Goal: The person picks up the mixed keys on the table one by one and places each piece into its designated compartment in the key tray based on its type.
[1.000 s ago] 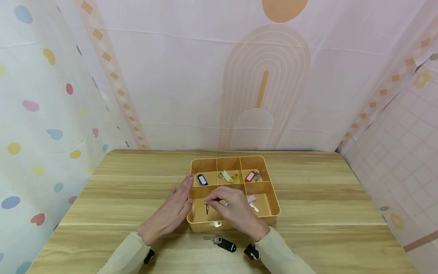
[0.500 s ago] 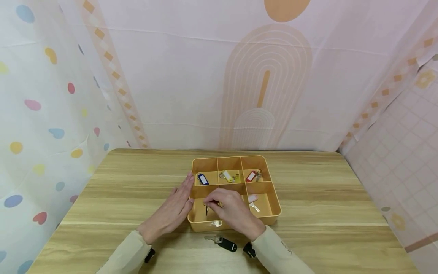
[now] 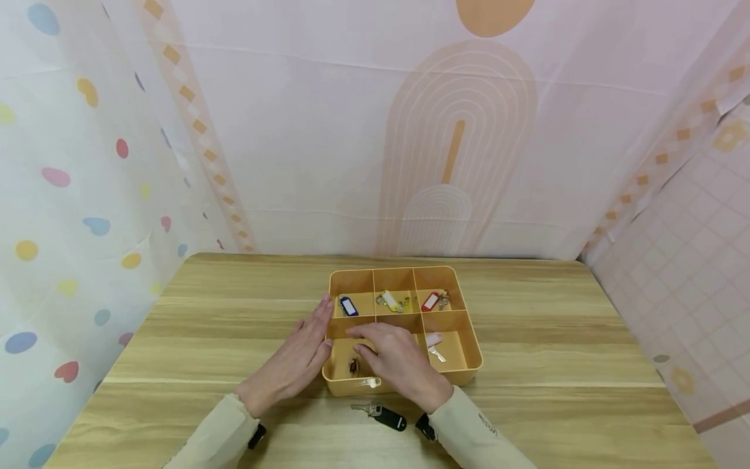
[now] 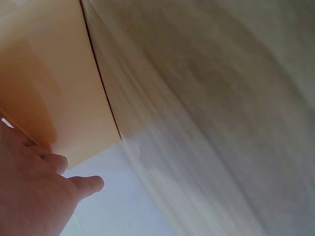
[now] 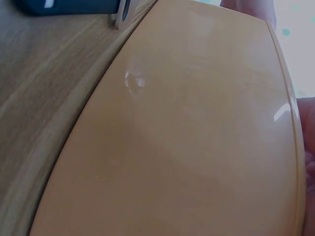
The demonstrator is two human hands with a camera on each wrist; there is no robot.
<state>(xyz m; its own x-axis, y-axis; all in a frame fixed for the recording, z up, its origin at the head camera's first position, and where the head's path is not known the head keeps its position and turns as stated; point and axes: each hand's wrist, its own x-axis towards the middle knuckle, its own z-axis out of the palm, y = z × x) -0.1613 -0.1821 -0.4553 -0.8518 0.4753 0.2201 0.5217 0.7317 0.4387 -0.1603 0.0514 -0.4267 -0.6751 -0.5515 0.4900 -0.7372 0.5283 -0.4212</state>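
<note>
An orange divided box (image 3: 404, 388) stands on the table. My left hand (image 3: 295, 361) lies with straight fingers along its left wall; the left wrist view shows the fingers (image 4: 56, 162) at the box's side. My right hand (image 3: 397, 358) is over the front row, thumb and forefinger spread apart with nothing between them. Below them, in the front left compartment, lies a small dark and brassy item (image 3: 354, 366), too small to make out. The front middle compartment is mostly hidden by this hand. In the front right one are a pale pink key tag (image 3: 433, 339) and a key (image 3: 437, 354).
The back row holds a blue key tag (image 3: 348, 306), a yellow key tag (image 3: 389, 300) and a red key tag (image 3: 430, 301) with keys. In front of the box, a black key tag (image 3: 389, 418) with a key (image 3: 366, 408) lies on the wooden table (image 3: 556, 365).
My right thumb and forefinger have parted and let go of the small dark item, which has dropped into the front left compartment. My left hand has stayed at the box's side.
</note>
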